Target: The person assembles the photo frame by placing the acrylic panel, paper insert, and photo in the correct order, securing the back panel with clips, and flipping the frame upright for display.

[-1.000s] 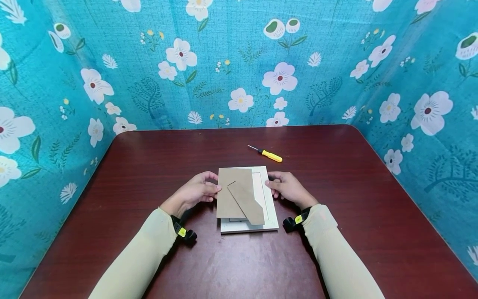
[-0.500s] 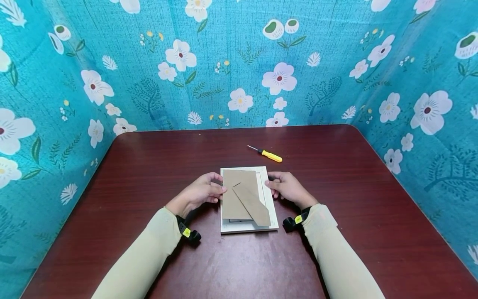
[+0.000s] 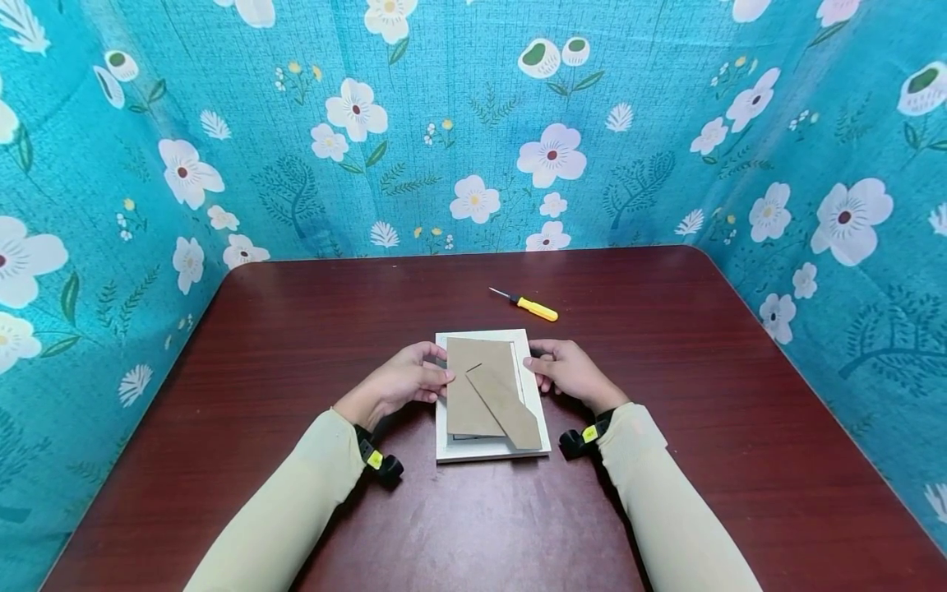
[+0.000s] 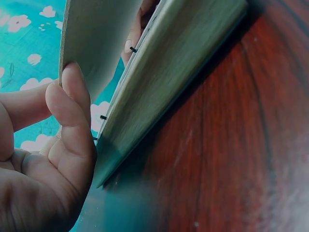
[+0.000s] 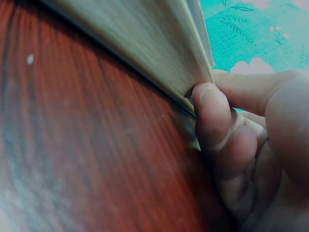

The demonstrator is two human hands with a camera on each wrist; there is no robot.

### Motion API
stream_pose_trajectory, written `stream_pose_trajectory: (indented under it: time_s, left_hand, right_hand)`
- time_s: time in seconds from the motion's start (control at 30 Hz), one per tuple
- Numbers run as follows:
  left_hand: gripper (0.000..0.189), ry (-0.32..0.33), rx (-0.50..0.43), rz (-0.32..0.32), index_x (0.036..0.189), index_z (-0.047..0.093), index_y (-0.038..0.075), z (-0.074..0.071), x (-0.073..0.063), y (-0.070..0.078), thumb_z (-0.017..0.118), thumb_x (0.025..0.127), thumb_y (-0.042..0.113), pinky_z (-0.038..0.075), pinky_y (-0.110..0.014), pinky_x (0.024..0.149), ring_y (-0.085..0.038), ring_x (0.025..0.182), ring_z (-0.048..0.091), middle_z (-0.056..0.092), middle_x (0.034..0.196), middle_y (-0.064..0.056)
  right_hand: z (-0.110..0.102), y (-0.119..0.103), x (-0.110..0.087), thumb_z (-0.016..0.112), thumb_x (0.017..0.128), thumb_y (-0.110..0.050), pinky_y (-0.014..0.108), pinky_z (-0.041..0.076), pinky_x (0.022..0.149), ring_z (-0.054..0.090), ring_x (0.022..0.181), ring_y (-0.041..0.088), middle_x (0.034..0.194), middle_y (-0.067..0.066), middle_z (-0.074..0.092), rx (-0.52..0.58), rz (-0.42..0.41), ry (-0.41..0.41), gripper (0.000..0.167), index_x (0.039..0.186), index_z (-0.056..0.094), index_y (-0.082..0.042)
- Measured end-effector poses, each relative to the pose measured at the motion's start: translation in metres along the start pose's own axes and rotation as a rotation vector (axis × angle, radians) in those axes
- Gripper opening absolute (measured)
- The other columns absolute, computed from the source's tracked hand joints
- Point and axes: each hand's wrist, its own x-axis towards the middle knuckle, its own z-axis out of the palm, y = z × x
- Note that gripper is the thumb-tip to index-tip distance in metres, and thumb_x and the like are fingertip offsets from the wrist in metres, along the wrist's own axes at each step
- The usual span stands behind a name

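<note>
A white picture frame [image 3: 481, 451] lies face down on the table, its inner side up. Over it my left hand [image 3: 403, 382] pinches the left edge of a brown backing board [image 3: 473, 407], which has a slanted easel leg [image 3: 510, 411] on it. In the left wrist view the backing board [image 4: 96, 38] stands apart above the frame's edge [image 4: 159, 77], where small dark tabs stick up. My right hand [image 3: 573, 374] grips the frame's right side. The right wrist view shows its fingertips [image 5: 212, 108] at the frame's wooden side [image 5: 149, 38].
A yellow-handled screwdriver [image 3: 536, 309] lies behind the frame on the dark red table [image 3: 333, 304]. Blue floral cloth [image 3: 444, 123] hangs around the table's back and sides. Each wrist wears a black camera strap [image 3: 379, 460].
My left hand has moved the backing board to the right, from overhanging the frame's left edge to lying within its outline. My right hand and the frame have stayed in place.
</note>
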Motion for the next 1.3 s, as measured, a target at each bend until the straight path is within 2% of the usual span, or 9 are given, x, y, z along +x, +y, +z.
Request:
stream_pose_trajectory:
  time_s: [0.57,1.3]
  left_hand:
    - [0.034,0.010,-0.001,-0.005,0.119,0.039,-0.002,0.006,0.002,0.002,0.060,0.093,-0.002,0.048,-0.021,0.055,-0.015,0.066,0.062,0.064,0.081,-0.007]
    - [0.037,0.023,0.015,-0.006,0.120,0.039,-0.003,0.010,0.011,0.000,0.062,0.092,-0.003,0.048,-0.022,0.055,-0.016,0.066,0.063,0.064,0.082,-0.008]
  right_hand:
    - [0.001,-0.001,-0.001,0.064,0.096,-0.023,0.028,0.042,0.045,0.057,0.054,0.018,0.064,0.007,0.060,0.002,0.008,0.004,0.044,0.134,0.055,-0.003]
    - [0.001,0.001,0.001,0.065,0.095,-0.022,0.028,0.043,0.044,0.057,0.053,0.017,0.063,0.006,0.059,0.020,-0.008,0.002,0.044,0.134,0.056,-0.002]
